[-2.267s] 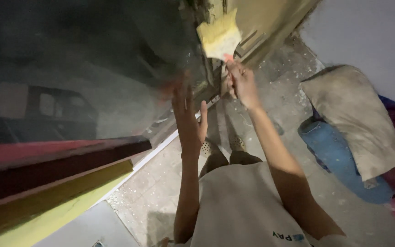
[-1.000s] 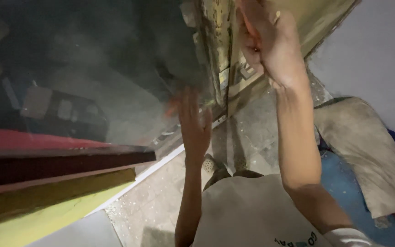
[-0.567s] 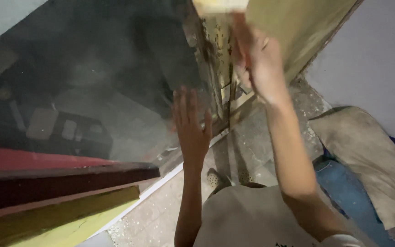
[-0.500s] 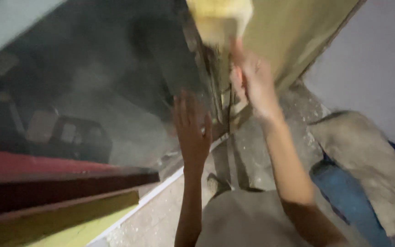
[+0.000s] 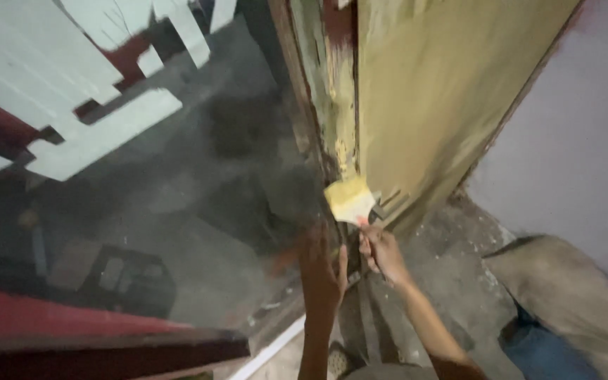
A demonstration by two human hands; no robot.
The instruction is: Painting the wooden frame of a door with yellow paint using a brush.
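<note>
Seen from above, the right hand (image 5: 381, 252) gripped the handle of a wide paintbrush (image 5: 350, 200) whose bristles were loaded with yellow paint and pressed against the worn edge of a wooden door frame (image 5: 332, 91). The left hand (image 5: 320, 271) lay flat, fingers spread, on a dusty glass pane (image 5: 177, 211) just beside the frame. A yellow-painted door panel (image 5: 445, 91) stood to the right, above a rough concrete floor (image 5: 452, 267).
</note>
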